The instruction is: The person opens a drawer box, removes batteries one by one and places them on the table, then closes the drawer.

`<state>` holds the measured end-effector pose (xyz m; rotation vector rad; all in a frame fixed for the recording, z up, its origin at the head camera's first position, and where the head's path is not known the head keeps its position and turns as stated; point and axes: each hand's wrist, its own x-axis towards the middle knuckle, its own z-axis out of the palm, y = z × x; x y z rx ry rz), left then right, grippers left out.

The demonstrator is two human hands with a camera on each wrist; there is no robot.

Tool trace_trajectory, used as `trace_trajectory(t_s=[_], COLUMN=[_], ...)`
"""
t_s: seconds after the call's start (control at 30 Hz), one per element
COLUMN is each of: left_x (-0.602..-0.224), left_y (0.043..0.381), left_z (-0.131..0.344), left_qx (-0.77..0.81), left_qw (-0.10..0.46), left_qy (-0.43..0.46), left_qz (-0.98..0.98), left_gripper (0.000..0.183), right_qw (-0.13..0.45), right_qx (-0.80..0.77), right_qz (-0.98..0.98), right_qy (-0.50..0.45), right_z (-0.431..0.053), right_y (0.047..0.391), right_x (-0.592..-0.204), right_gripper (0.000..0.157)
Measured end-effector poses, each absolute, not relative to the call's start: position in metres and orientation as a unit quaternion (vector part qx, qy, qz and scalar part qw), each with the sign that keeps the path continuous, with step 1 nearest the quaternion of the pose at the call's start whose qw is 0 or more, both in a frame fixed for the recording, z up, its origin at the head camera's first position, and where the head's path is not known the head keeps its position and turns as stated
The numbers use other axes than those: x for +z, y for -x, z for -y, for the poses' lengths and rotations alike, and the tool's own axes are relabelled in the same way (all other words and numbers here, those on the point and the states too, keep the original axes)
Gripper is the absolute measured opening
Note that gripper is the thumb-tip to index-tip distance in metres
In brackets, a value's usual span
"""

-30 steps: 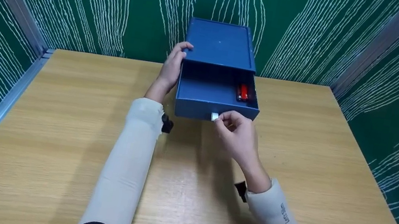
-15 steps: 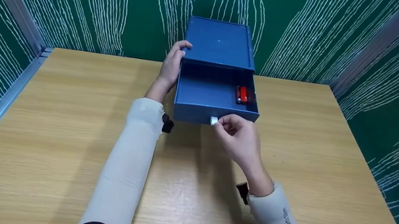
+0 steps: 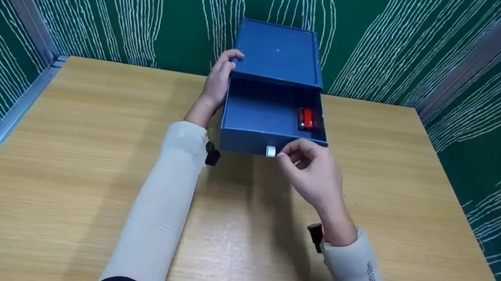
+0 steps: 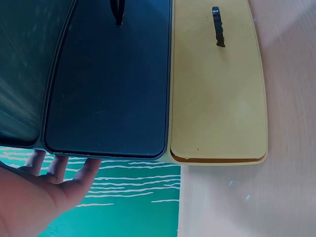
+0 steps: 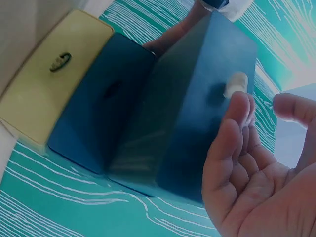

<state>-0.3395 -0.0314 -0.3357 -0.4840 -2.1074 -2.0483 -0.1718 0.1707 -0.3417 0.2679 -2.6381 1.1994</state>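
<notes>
A blue drawer unit (image 3: 277, 52) stands at the back of the table, its top drawer (image 3: 245, 140) pulled out. Inside that drawer, at the right, lies a small red-and-dark object (image 3: 305, 119). My left hand (image 3: 218, 80) rests against the unit's left side with fingertips at the top edge; in the left wrist view the fingers (image 4: 79, 180) touch the side. My right hand (image 3: 313, 173) is just right of the drawer's white knob (image 3: 271, 151). In the right wrist view the fingertips are by the knob and the thumb (image 5: 291, 108) stands apart from them.
Below the open drawer are a dark blue drawer (image 4: 108, 94) and a yellow drawer (image 4: 217, 94), both closed, with dark pulls. Green walls with white wavy lines (image 3: 200, 12) enclose the wooden table (image 3: 76, 158) at the back and sides.
The drawer came out a little further toward me between the first two frames. My right fingers, which pinched the knob, have since let go and shifted slightly right. My left hand stays in place.
</notes>
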Motion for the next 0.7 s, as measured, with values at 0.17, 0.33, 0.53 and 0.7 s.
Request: trace_trajectory(t_s=[0.17,0.33,0.53,0.7], left_x=[-0.335,-0.336,-0.336,-0.335], left_y=[0.339,0.34,0.34,0.339], left_z=[0.031,0.03,0.029,0.03], left_qx=[-0.686,-0.688,-0.697,-0.699], left_qw=[0.08,0.089,0.094,0.089], left_qy=[0.162,0.166,0.172,0.163], left_qz=[0.705,0.701,0.69,0.69], left_gripper=[0.033,0.033,0.033,0.032], right_qw=[0.1,0.101,0.131,0.167], right_qx=[0.397,0.423,0.477,0.455], right_qz=[0.907,0.887,0.844,0.857], right_qy=[-0.103,-0.157,-0.209,-0.174], right_z=[-0.177,-0.186,-0.19,-0.197], right_y=[0.17,0.169,0.159,0.164], right_x=[-0.332,-0.324,-0.297,-0.285], right_gripper=[0.014,0.014,0.017,0.018])
